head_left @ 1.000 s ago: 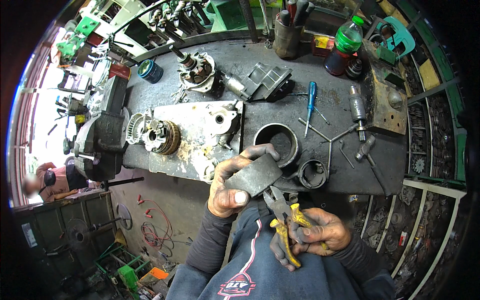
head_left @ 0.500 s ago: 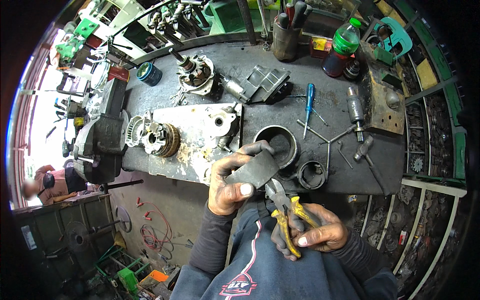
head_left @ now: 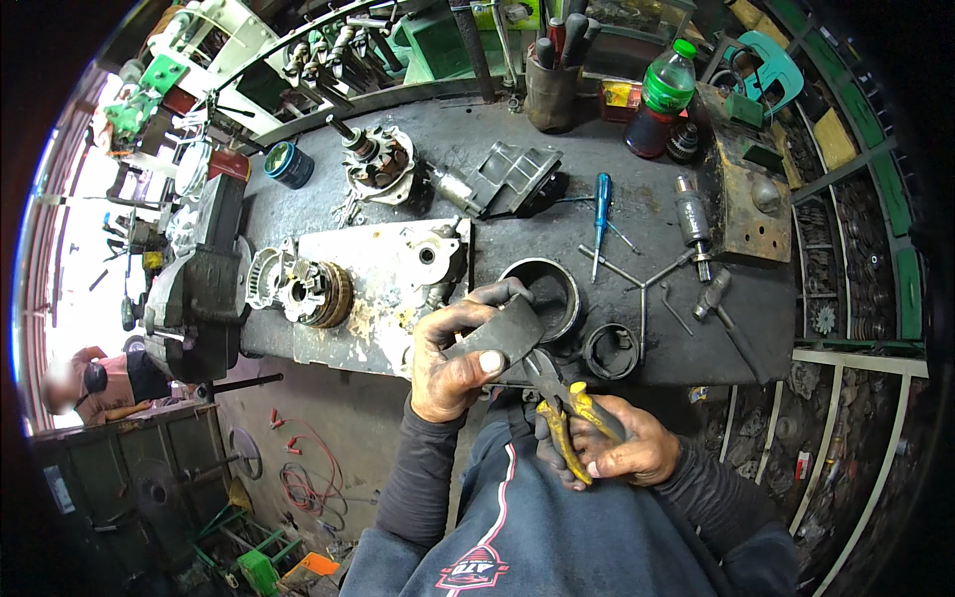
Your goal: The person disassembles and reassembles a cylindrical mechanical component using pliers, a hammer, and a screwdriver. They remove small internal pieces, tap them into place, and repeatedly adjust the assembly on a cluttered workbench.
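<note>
My left hand (head_left: 445, 370) is closed on a dark grey flat plate (head_left: 505, 334), its thumb over the near face and its fingers behind the far edge. Closed around a pair of pliers (head_left: 545, 376) with worn yellow handles is my right hand (head_left: 639, 445). The handles are spread apart. The jaws meet the plate's lower right corner; whether they grip it I cannot tell. Just beyond the plate a wide dark metal ring (head_left: 569, 298) stands on the workbench (head_left: 517, 244), and a smaller ring-shaped part (head_left: 611, 352) lies to its right.
A blue screwdriver (head_left: 601, 224), a three-armed wrench (head_left: 647, 284) and a hammer (head_left: 721, 313) lie at the right. On the left are a copper-wound part (head_left: 323, 296), a pale metal housing (head_left: 435, 254) and a vise (head_left: 199, 289). A bottle of dark liquid (head_left: 665, 95) stands at the back. Another person (head_left: 109, 383) is far left.
The view has shifted slightly, so the bench appears a little further left. Both hands keep their holds, and the pliers' jaws stay at the plate's corner with hardly any movement.
</note>
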Tool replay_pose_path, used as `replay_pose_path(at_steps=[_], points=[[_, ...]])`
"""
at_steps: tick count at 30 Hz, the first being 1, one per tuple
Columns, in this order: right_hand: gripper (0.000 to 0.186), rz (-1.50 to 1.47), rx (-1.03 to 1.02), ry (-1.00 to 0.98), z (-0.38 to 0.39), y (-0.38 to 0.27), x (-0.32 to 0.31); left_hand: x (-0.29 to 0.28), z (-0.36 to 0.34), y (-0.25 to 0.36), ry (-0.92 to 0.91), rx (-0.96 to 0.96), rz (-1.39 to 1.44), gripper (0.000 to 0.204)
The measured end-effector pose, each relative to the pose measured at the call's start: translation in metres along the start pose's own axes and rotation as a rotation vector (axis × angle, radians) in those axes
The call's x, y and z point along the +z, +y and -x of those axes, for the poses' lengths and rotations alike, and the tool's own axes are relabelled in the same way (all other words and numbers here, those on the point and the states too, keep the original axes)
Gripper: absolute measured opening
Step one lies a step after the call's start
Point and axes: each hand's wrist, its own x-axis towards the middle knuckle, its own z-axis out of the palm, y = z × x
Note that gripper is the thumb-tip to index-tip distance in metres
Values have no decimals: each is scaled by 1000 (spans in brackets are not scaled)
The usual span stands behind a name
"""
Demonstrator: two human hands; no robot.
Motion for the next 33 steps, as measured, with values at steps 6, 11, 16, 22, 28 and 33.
replay_pose_path(at_steps=[6,11,16,22,28,33], points=[[74,571,-34,248,0,-16,5,11,-2,18,156,-46,-120,41],[66,1446,-361,515,-8,-21,3,19,4,15,260,-123,-191,24],[70,2026,-333,767,6,-40,-8,-8,-28,36,585,-33,-388,25],[77,2105,-670,716,31,-70,-9,-51,-33,79,662,-55,43,44],[48,733,-117,295,7,-49,37,-11,-9,42,170,-113,519,62],[50,189,-50,-63,-12,-41,52,1,-2,53,173,-39,252,81]])
